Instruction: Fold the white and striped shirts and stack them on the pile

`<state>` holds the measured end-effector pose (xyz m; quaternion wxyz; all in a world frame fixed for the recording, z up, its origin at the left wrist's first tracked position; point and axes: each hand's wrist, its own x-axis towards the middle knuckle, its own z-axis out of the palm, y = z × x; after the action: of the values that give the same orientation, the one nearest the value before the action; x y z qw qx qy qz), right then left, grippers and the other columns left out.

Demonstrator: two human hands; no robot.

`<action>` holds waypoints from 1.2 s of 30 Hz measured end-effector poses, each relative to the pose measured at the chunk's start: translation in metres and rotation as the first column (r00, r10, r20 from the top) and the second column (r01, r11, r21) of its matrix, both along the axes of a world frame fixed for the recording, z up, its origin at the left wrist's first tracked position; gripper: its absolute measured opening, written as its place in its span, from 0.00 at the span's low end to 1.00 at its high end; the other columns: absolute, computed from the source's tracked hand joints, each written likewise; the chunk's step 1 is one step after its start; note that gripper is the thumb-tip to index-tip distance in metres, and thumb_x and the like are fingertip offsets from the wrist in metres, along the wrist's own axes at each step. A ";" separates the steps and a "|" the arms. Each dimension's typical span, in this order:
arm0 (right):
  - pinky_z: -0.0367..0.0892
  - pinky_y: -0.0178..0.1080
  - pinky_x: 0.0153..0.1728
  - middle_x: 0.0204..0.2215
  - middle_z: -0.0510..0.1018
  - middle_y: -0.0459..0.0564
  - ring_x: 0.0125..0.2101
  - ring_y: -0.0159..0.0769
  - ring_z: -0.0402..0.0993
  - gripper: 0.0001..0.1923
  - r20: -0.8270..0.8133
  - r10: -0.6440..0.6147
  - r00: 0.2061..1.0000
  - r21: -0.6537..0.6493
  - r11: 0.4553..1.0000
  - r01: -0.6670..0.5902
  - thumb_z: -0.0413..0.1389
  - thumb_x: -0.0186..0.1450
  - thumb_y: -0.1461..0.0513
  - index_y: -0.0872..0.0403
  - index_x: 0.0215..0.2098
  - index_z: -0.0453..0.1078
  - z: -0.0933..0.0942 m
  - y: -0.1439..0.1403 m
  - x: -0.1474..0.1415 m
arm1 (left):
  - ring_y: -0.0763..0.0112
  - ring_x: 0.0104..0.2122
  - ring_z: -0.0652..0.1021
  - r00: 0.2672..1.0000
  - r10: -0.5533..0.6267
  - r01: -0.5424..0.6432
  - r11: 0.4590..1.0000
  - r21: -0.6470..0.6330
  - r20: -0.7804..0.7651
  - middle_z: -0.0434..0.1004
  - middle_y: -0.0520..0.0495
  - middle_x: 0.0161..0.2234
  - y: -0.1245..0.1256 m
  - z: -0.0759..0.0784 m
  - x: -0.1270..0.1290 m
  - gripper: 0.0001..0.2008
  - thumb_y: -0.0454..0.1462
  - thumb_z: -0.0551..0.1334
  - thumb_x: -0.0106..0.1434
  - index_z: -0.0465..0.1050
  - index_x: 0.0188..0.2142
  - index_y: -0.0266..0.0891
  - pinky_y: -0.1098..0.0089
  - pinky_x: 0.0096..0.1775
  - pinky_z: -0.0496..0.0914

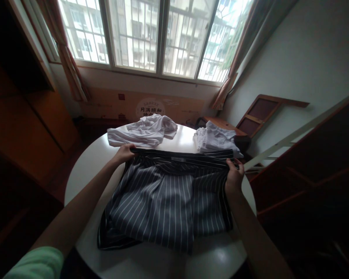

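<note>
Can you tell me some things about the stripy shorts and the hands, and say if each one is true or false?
1. Both hands, left hand and right hand, grip the striped shorts. True.
2. The shorts are plain red. False: dark grey with white stripes.
3. Two white garments, one and another, lie beyond the shorts. True.
4. The table is square and black. False: it is round and white.

The shorts (168,197) lie on the table (84,166). Behind them sit two heaps of clothes, one heap (144,131) left, one pile (215,140) right. The window (151,35) is behind.
</note>
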<state>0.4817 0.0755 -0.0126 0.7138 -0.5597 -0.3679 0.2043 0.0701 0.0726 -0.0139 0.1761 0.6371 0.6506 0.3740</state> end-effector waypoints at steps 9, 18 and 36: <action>0.60 0.42 0.45 0.37 0.74 0.50 0.40 0.37 0.68 0.17 0.091 0.143 0.986 0.036 0.989 -0.147 0.53 0.52 0.58 0.57 0.38 0.72 0.011 -0.011 -0.007 | 0.73 0.22 0.69 0.825 0.112 -0.100 0.994 -0.051 0.555 0.70 0.52 0.20 0.002 -0.003 0.007 0.16 0.41 0.65 0.35 0.68 0.25 0.34 0.72 0.25 0.62; 0.62 0.45 0.42 0.36 0.74 0.54 0.38 0.43 0.69 0.24 0.608 0.199 0.768 -0.107 0.980 -0.169 0.60 0.46 0.56 0.58 0.40 0.72 0.008 -0.012 -0.009 | 0.75 0.24 0.70 0.693 0.184 -0.264 0.964 0.008 0.697 0.71 0.52 0.25 0.004 -0.009 0.005 0.23 0.37 0.64 0.36 0.66 0.36 0.35 0.75 0.27 0.64; 0.58 0.39 0.29 0.21 0.69 0.48 0.26 0.39 0.66 0.06 0.794 0.120 0.596 -0.261 0.953 0.155 0.55 0.52 0.59 0.52 0.28 0.67 0.021 -0.036 -0.029 | 0.65 0.29 0.73 0.931 0.363 -0.365 0.913 0.181 0.043 0.73 0.47 0.25 -0.015 0.022 0.032 0.12 0.42 0.58 0.48 0.70 0.29 0.37 0.69 0.32 0.63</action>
<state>0.4525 0.0392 0.0088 0.3789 -0.6975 -0.6078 -0.0224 0.1023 0.0574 0.0078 0.0461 0.5168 0.7193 0.4619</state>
